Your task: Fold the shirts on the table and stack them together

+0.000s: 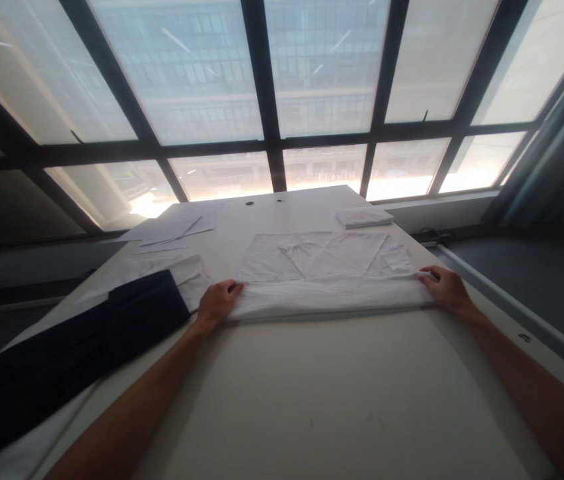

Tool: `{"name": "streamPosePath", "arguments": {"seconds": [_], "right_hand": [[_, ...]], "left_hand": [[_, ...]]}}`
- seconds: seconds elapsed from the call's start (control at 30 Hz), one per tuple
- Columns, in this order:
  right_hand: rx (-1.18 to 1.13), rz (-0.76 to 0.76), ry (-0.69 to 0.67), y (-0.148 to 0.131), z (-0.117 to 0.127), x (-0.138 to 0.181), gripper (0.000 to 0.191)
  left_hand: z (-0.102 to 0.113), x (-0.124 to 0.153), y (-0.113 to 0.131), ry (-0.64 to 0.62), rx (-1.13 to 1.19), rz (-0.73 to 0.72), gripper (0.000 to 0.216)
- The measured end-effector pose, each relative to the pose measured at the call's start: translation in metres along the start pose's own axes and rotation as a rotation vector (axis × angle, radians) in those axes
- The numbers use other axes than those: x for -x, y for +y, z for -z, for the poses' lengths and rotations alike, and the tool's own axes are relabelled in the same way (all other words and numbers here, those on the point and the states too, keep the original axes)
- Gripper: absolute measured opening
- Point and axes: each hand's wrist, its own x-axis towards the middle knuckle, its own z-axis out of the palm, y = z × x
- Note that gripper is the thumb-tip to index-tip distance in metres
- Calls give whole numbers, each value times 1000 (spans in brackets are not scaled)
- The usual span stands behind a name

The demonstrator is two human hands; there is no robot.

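A white garment point(329, 293) lies flat across the white table, its near part folded over into a long band. Further back its upper layer shows creases and crossing folds; I cannot tell what kind of garment it is. My left hand point(218, 303) is closed, pinching the left end of the folded band. At the opposite end my right hand point(447, 288) pinches the band's right corner between thumb and fingers. Both forearms reach in from the bottom of the view.
Dark navy folded cloth point(147, 310) lies left of my left hand, over more white fabric point(195, 273). Paper sheets point(175, 223) rest at the back left, a folded white cloth point(365, 217) at the back right. The table point(332, 400) faces large windows; a curtain point(552, 147) hangs right.
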Motion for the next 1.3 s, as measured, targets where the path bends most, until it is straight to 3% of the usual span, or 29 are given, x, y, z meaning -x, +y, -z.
{"name": "streamPosePath", "arguments": {"seconds": [0.2,0.4,0.47,0.53,0.57,0.63,0.7,0.8,1.0,1.17,1.3], "right_hand": [[75,9,81,1,-3,2,37],[232,6,-9,-4,-4,4,34],[261,15,-28,-5,-5,5,34],[272,40,-37,-5,-5,5,34],[277,53,-38,-5,-5,5,35],[289,64,-36,-3,-5,5,35],[297,66,-37,-3,-4,6,34],[305,63,-34,-5,-4,7,34],[330,32,-51,-10,-2,8,34],[328,29,-49,-9,-2,9,36],[328,25,-32,-8,-3,10,37]], "left_hand": [[-1,1,1,20,-36,11,49],[5,3,5,12,-86,2,38],[11,9,18,119,-47,-122,36],[14,19,39,201,10,-335,43],[13,25,51,181,35,-454,48],[4,40,73,12,40,-668,55],[-10,52,89,-156,15,-752,60],[-25,62,97,-302,-11,-733,66],[-19,62,96,-375,-57,-669,73],[-19,69,101,-364,-105,-588,78],[-25,78,102,-297,-151,-426,88]]}}
